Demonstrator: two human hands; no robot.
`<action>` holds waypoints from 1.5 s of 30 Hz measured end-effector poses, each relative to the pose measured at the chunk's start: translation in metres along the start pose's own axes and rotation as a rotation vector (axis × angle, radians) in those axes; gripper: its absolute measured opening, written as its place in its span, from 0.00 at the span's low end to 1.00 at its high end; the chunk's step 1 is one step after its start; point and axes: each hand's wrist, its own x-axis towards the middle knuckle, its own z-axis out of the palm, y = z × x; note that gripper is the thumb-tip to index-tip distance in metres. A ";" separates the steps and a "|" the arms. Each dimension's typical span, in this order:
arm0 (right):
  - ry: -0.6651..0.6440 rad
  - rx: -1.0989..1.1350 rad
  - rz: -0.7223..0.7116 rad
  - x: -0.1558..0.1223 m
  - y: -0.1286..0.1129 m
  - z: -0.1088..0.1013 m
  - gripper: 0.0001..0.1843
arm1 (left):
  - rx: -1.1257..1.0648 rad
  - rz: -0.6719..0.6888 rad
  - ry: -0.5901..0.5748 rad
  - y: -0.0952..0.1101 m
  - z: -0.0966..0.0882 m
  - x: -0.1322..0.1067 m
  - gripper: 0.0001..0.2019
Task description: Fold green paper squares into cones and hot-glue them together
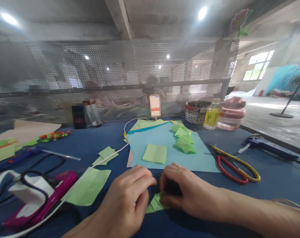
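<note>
A small folded piece of green paper point(155, 204) lies on the blue table between my hands. My right hand point(189, 191), with a ring on one finger, is curled over its right side, thumb and fingers closing on it. My left hand point(130, 195) is bent with its fingers together, right by the paper's left end. Whether it pinches anything is hidden. Just beyond my fingers, a square stack of green paper point(154, 153) rests on light-blue sheets point(162, 138). Folded green paper pieces point(184, 142) are lined up at the right of these sheets.
Red-and-yellow-handled scissors point(235, 165) and a blue glue gun point(273, 147) lie right. A magenta power strip point(48, 201), white cable point(83, 177), loose green sheets point(89, 186) and another glue gun point(18, 158) are left. Bottles point(231, 114) stand before a perforated metal screen point(130, 69).
</note>
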 end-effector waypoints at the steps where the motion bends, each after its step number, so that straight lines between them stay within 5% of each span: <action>1: -0.021 0.071 0.033 0.000 0.000 -0.001 0.07 | -0.016 -0.015 0.007 0.000 -0.001 0.000 0.14; 5: 0.007 0.176 0.071 0.006 0.011 -0.014 0.06 | -0.041 -0.064 0.062 -0.001 -0.006 0.001 0.14; 12: 0.271 -0.278 0.188 0.022 0.060 -0.061 0.13 | -0.047 -0.142 0.014 -0.004 -0.005 0.000 0.13; 19: 0.459 -0.483 0.104 0.022 0.054 -0.058 0.09 | -0.052 -0.146 -0.020 -0.004 -0.002 0.000 0.13; 28: 0.256 -0.563 -0.015 0.039 0.031 -0.024 0.09 | -0.007 -0.164 -0.073 -0.003 -0.004 0.001 0.12; 45: 0.041 -0.591 0.099 0.081 0.029 -0.031 0.28 | 0.022 -0.192 -0.073 -0.008 -0.009 0.003 0.12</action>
